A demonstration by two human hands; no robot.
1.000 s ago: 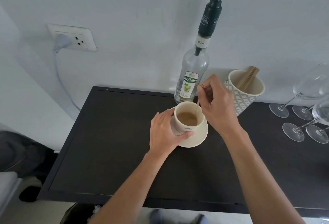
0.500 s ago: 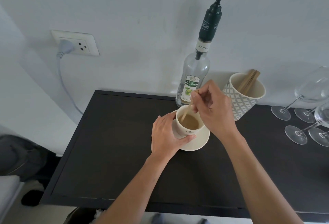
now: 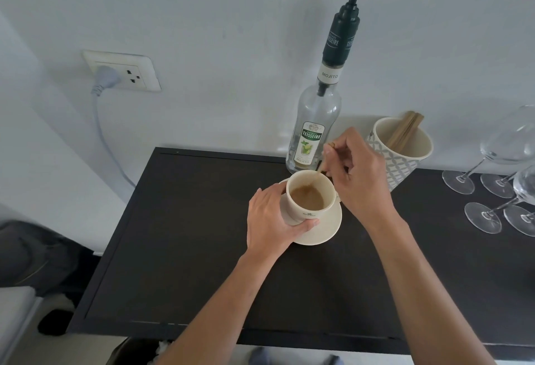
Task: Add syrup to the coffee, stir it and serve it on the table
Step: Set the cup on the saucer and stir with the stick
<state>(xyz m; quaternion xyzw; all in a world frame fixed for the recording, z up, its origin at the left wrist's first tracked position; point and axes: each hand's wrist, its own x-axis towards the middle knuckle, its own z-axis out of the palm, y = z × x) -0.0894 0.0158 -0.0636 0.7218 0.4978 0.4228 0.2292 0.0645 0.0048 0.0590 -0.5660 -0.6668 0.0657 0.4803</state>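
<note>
Cup (image 3: 311,195): cream ceramic, round, smooth glaze, small dark logo on near wall. Upright on matching round saucer (image 3: 324,230), approx. centre-rear of the dark matte surface (image 3: 179,248). Contents: light-brown coffee (image 3: 307,198), opaque, level well below rim.

Stirrer (image 3: 320,168): thin, flat, light wood. Long axis tilted; upper end toward rear-right, lower end down-left into the cup. Tip in the coffee is blurred, exact depth cannot be told.

Left hand (image 3: 270,219): wrapped round the cup's left and near wall, thumb on near side above the saucer, fingers curled behind. Closed on cup.

Right hand (image 3: 359,175): above cup's right rim, thumb and forefinger pinched narrow on stirrer's upper end; other fingers loosely curled.

Syrup bottle (image 3: 315,130): clear glass, cylindrical w/ sloped shoulders, upright just behind the cup against the wall. Green/white label, "MOJITO" neck band, dark green pump fitting w/ black tube running up out of view. Looks nearly empty.

Patterned mug (image 3: 402,159): cream w/ grey lattice print, right of bottle, partly behind right hand; holds more wood sticks (image 3: 405,130) leaning rear-right.

Wine glasses (image 3: 498,188): clear, stemmed, at right edge.
</note>
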